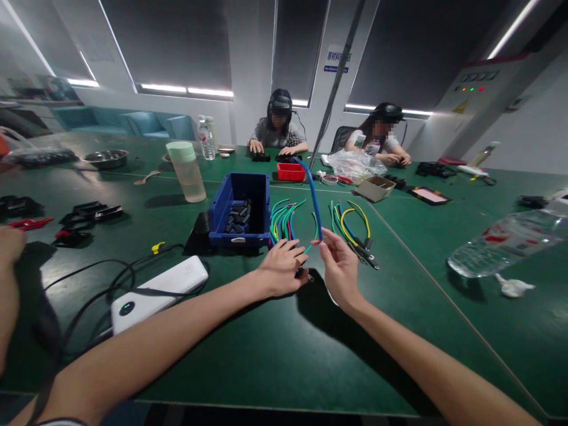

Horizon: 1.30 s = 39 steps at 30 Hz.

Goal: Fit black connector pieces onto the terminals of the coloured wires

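Blue cable (313,192): rises from our pinch, to the right of the blue bin (255,238), its upper end curving over to the left.
Right hand (341,269): nearly closed, thumb and fingers pinching the lower end of the blue cable, right of the bin and nearer us.
Left hand (284,269): half open, palm down, fingers slightly spread over the near ends of the cable bundle (281,223), in front of the bin's right corner; whether it grips any of them, we cannot tell.
Cable bundle: green, blue and red strands, just beside the bin's right wall.
Yellow-and-green cables (347,232): farther right of the bin, dark sleeves and metal lugs at their near ends.
Blue bin: on the counter (266,355) ahead of us, small dark pieces (239,216) lying inside.
White power bank (177,278): left of the bin and nearer us, a black cord across it.
Green-lidded bottle (186,177): upright, left of the bin.
Red tray (290,172): beyond the bin, to its right.
Water bottle (506,242): tilted, well right of the bin.
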Each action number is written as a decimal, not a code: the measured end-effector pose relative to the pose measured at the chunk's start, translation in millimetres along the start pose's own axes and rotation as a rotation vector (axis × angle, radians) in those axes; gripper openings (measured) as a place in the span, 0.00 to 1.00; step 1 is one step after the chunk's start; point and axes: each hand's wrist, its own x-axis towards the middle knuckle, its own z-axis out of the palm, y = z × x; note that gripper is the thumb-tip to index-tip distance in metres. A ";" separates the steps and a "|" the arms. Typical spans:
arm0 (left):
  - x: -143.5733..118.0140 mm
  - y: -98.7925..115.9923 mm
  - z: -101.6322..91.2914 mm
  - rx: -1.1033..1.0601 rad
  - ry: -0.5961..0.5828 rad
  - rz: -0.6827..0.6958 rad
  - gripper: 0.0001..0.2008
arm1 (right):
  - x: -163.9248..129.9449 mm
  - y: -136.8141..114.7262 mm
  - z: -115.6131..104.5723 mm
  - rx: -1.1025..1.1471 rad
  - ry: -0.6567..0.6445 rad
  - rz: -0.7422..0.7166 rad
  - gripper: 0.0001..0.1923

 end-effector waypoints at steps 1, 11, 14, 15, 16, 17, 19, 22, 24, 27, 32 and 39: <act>0.1 -0.7 0.6 0.004 0.004 -0.013 0.18 | 0.1 1.5 0.3 -0.006 -0.071 0.026 0.13; 0.8 3.1 1.8 0.051 0.041 -0.088 0.25 | 0.3 5.6 4.8 0.055 -0.165 0.088 0.09; -0.1 2.8 2.8 0.055 0.023 -0.135 0.29 | -0.8 9.4 2.4 -0.051 -0.202 0.019 0.08; -0.5 2.6 3.2 0.056 0.014 -0.146 0.29 | -0.6 11.5 1.2 -0.108 -0.212 -0.008 0.07; -0.8 2.3 3.5 0.057 0.006 -0.153 0.30 | -0.1 13.8 0.1 -0.171 -0.218 -0.036 0.06; -1.1 2.0 3.6 0.059 0.000 -0.157 0.29 | 0.9 16.4 -1.1 -0.231 -0.216 -0.062 0.05; -1.6 1.4 3.6 0.067 0.000 -0.162 0.28 | 4.1 21.4 -3.0 -0.313 -0.207 -0.101 0.04; -1.7 1.0 2.8 0.075 0.025 -0.158 0.24 | 10.5 27.2 -5.2 -0.304 -0.187 -0.118 0.04; -1.0 1.3 1.4 0.075 0.058 -0.144 0.20 | 14.7 29.6 -6.6 -0.272 -0.167 -0.104 0.04; 2.9 1.8 -6.4 0.072 0.130 -0.116 0.16 | 19.5 32.1 -9.1 -0.275 -0.123 -0.088 0.04; 16.2 -4.8 -46.7 0.108 0.226 -0.114 0.11 | 20.8 34.8 -10.7 -0.354 -0.099 -0.108 0.05; 25.7 -45.5 -91.9 0.263 0.229 -0.474 0.14 | 17.3 35.9 -6.6 -0.288 -0.148 -0.118 0.06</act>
